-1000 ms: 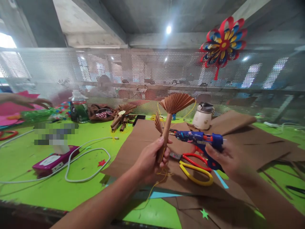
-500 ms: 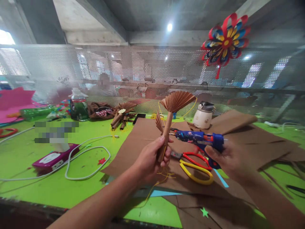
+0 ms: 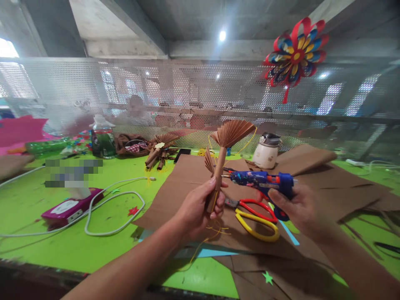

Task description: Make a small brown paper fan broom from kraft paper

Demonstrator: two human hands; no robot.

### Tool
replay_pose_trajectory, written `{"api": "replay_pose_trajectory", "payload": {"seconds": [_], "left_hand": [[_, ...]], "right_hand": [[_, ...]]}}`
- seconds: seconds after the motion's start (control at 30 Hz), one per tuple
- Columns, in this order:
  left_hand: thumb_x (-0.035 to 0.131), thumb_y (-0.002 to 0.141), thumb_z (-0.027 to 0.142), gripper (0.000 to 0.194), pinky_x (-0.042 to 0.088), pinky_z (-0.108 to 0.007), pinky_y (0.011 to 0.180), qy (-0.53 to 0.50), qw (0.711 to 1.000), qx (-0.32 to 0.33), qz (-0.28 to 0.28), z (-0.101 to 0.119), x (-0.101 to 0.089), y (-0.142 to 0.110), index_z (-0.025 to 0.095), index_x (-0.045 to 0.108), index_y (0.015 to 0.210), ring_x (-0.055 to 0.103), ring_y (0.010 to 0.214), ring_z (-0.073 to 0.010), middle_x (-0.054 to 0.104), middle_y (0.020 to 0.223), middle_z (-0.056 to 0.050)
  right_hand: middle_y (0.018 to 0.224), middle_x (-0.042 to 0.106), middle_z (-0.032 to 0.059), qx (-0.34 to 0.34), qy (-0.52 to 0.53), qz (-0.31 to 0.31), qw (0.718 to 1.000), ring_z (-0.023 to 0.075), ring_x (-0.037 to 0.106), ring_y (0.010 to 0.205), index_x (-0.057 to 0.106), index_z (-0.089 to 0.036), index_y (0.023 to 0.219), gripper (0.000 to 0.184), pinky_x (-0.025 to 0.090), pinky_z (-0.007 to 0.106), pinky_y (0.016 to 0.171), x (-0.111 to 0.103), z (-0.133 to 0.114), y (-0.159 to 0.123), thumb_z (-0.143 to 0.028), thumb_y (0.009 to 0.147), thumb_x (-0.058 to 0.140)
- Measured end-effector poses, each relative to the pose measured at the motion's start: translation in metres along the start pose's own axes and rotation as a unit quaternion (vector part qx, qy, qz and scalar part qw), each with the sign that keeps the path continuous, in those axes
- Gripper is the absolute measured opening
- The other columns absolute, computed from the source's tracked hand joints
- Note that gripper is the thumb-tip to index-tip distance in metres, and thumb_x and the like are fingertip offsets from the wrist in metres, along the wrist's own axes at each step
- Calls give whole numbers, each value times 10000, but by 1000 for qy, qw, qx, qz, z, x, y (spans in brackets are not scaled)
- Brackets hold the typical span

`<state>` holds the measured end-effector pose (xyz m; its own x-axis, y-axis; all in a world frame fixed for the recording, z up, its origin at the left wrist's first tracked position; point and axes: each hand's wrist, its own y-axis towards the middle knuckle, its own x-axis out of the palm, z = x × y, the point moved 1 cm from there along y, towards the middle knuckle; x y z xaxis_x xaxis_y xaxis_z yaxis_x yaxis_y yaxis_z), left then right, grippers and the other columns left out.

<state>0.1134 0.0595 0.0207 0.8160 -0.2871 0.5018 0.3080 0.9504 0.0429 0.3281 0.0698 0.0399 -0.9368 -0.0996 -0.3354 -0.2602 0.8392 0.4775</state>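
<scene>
My left hand [image 3: 203, 204] is wrapped round the lower part of a brown paper tube [image 3: 221, 160], which stands nearly upright. A pleated paper fan [image 3: 233, 132] spreads from the tube's top, and a smaller pleated piece [image 3: 208, 160] sticks out at its left side. Yellow string hangs from the tube's lower end and loops by the fan. In my right hand [image 3: 296, 204] is a blue glue gun [image 3: 262, 180], its nozzle pointing left, close to the tube; whether it touches cannot be told. Below the gun lie red-and-yellow-handled scissors [image 3: 258, 225] on brown paper.
Sheets of brown paper [image 3: 181, 183] cover much of the green table [image 3: 125, 254]. A purple power strip [image 3: 71, 208] with white cables lies left. Behind are finished-looking paper tubes [image 3: 154, 158], a bottle [image 3: 103, 139] and a white flask [image 3: 266, 152]. A paper flower [image 3: 296, 54] hangs above.
Both hands, the paper tube and the glue gun stay almost in place. A brown shape has come into view at the left edge of the table.
</scene>
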Motion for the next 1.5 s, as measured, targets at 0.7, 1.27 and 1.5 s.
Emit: {"api": "replay_pose_trajectory", "payload": {"seconds": [0.7,1.27,1.5], "left_hand": [[479,869,398,273,230,-171,383,-8,1000,-3,-17,0,0,1,143,522,955,373,421,-61,443,547,29],[451,881,398,274,218,-170,376,-2,999,3,-34,0,-1,1,142,524,946,362,416,-59,437,552,27],[459,875,404,282,226,-168,378,-8,1000,-1,-30,-1,-2,1,139,529,942,355,415,-57,432,553,30]], "right_hand": [[540,593,7,-18,-47,23,998,103,507,438,683,-159,703,276,483,226,454,-1,1,0,-416,785,626],[484,521,-16,-21,-54,26,998,93,465,407,671,-166,674,304,449,218,424,-1,-1,0,-445,781,619],[454,463,-28,-16,-59,16,998,88,419,384,686,-165,725,317,413,208,383,-1,-2,0,-460,796,594]]}}
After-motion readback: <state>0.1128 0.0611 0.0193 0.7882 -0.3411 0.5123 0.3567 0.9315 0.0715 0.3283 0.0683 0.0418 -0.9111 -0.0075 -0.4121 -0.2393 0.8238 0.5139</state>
